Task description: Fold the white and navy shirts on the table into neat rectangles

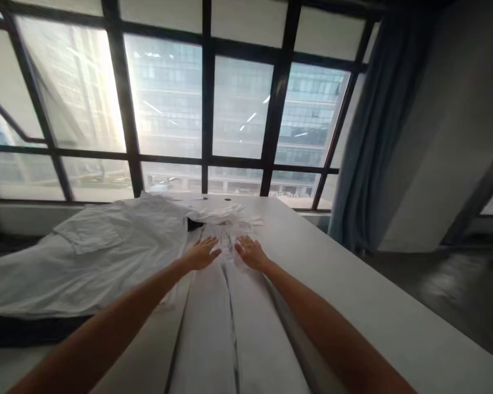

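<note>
A long white garment (209,328), which looks like trousers, lies stretched out towards me, with a thin dark line running down its middle. My left hand (202,253) rests on the left side of its far end, palm down with the fingers spread. On the right side my right hand (250,251) lies flat in the same way, fingers apart. Between the two hands the cloth looks wrinkled and partly see-through. Just beyond them is a bunched white piece (225,214), whose kind I cannot make out. Neither hand grips anything.
To the left, a large white cloth (119,257) is spread over the white table (332,295), with dark material (28,330) under its near edge. The table's right edge slants towards me. Dark-framed windows (242,109) and a blue curtain (378,137) stand beyond.
</note>
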Available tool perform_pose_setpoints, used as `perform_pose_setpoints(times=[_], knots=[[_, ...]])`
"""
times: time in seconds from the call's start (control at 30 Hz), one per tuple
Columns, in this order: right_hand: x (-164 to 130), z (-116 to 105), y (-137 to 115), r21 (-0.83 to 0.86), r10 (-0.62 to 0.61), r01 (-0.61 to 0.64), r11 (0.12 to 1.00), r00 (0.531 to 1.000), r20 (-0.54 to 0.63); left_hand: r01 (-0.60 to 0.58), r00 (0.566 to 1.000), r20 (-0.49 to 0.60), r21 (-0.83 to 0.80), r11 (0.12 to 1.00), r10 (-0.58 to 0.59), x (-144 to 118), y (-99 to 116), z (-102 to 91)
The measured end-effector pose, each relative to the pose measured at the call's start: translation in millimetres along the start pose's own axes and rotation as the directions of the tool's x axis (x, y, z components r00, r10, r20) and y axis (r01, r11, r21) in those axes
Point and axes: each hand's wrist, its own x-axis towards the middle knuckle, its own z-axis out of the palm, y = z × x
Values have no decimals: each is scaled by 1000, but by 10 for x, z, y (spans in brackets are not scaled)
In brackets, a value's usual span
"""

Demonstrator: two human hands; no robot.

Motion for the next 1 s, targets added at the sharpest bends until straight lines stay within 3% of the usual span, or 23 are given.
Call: perform_pose_setpoints(times=[0.07,0.17,0.3,0.43,0.53,0.7,0.77,0.87,1.0], knots=[[-242,-99,67,-1,-61,61,998,997,43,-70,993,95,-10,998,70,-279,-16,131],[-582,-211,174,-69,-151,157,985,985,83,-122,984,125,-33,992,125,-621,-21,283],[-921,-268,350,-164,-200,210,964,977,80,-142,989,-47,-83,986,139,-893,-59,264],[-1110,-301,490,2,-254,255,967,964,73,-247,963,-131,-80,966,235,-1144,-142,92],[-1207,-380,483,135,-353,336,932,927,129,-352,936,-56,-97,931,348,-1350,-132,22],[-1363,-573,299,226,-381,316,921,852,359,-483,860,59,-227,846,506,-1512,-80,-49],[-1412,-645,219,271,-428,342,900,817,387,-519,831,67,-267,812,553,-1521,-79,-66],[-1471,-773,122,407,-542,398,822,767,343,-561,804,-13,-352,749,595,-1533,-41,-80],[-1561,-994,44,599,-640,385,702,711,293,-544,808,-113,-521,659,578,-1576,106,-180]])
